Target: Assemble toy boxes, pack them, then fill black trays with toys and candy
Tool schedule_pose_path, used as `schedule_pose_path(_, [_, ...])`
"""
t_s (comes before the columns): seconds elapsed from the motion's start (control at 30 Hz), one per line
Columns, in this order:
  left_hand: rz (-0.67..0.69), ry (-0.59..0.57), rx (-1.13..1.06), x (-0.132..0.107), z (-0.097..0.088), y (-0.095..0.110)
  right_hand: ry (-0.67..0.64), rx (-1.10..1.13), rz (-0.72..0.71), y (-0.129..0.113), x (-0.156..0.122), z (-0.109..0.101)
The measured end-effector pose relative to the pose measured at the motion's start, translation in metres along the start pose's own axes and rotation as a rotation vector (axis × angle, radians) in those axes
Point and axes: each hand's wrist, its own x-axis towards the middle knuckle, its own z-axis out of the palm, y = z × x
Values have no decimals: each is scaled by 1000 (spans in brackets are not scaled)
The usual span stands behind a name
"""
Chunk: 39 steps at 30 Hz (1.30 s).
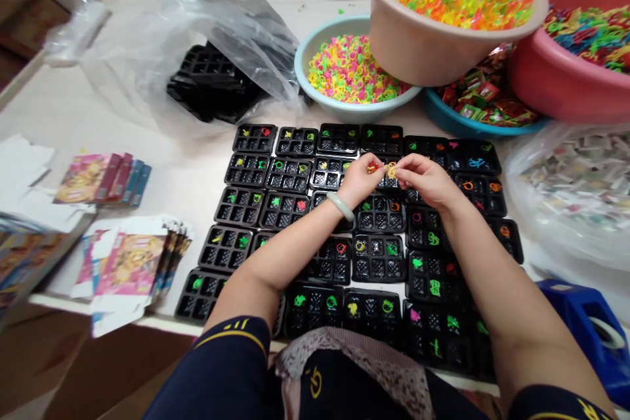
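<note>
Hands meet above the black trays (378,262) spread over the table (187,164): the left hand (361,180) pinches small red pieces (373,167) in closed fingers, and the right hand (428,178) pinches a yellow ring (392,170) just beside them. Many tray pockets hold coloured rings. Behind stand a pale-blue bowl (315,46), a beige tub (418,46) and a pink basin (566,85) of bright plastic pieces; printed cartons (128,262) lie left.

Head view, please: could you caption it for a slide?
Both hands, left hand and right hand, pinch small plastic charms above black compartment trays.
</note>
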Motion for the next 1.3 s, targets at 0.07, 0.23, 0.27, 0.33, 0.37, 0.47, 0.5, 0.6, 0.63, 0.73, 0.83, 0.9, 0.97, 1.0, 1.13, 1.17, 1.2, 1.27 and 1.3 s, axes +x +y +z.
schedule_pose_path(0.07, [-95,-69,-58,2,-2,1,96,-104,-43,2,6,-3])
schedule_pose_path(0.23, [-308,-115,-302,16,-18,1,331,-528,-185,16,46,-18])
schedule_pose_path(0.27, [-324,-109,-344,18,-22,1,332,-623,-201,18,56,-20])
schedule_pose_path(0.33, [-350,-91,-412,22,-30,-1,322,-775,-211,23,73,-20])
schedule_pose_path(0.37, [-359,-79,-432,22,-33,-3,308,-829,-209,25,80,-18])
schedule_pose_path(0.47, [-375,-62,-406,20,-41,-11,220,-923,-201,27,89,-12])
schedule_pose_path(0.5, [-376,-74,-377,18,-43,-13,196,-925,-212,27,88,-9])
schedule_pose_path(0.6, [-368,-140,-297,15,-46,-20,126,-779,-237,22,70,1])
schedule_pose_path(0.63, [-365,-156,-284,14,-46,-20,73,-686,-217,21,62,4])
schedule_pose_path(0.73, [-358,-207,-286,12,-43,-19,-97,-446,-118,18,37,11])
schedule_pose_path(0.83, [-371,-221,-295,10,-40,-17,-75,-482,-109,20,21,11])
schedule_pose_path(0.9, [-388,-191,-288,8,-42,-17,-43,-659,-132,22,17,8])
schedule_pose_path(0.97, [-393,-177,-283,5,-45,-19,-59,-860,-153,23,15,6])
schedule_pose_path(1.0, [-391,-185,-280,3,-48,-20,-75,-940,-168,22,14,6])
schedule_pose_path(1.13, [-416,-262,-223,-3,-57,-20,-155,-1091,-290,19,14,15])
schedule_pose_path(1.17, [-425,-272,-211,-4,-58,-20,-185,-1119,-315,18,14,18])
schedule_pose_path(1.2, [-431,-275,-205,-5,-59,-20,-220,-1148,-329,18,15,21])
schedule_pose_path(1.27, [-437,-264,-213,-6,-60,-21,-275,-1201,-332,18,18,25])
schedule_pose_path(1.3, [-440,-258,-220,-6,-60,-21,-289,-1220,-325,19,19,26])
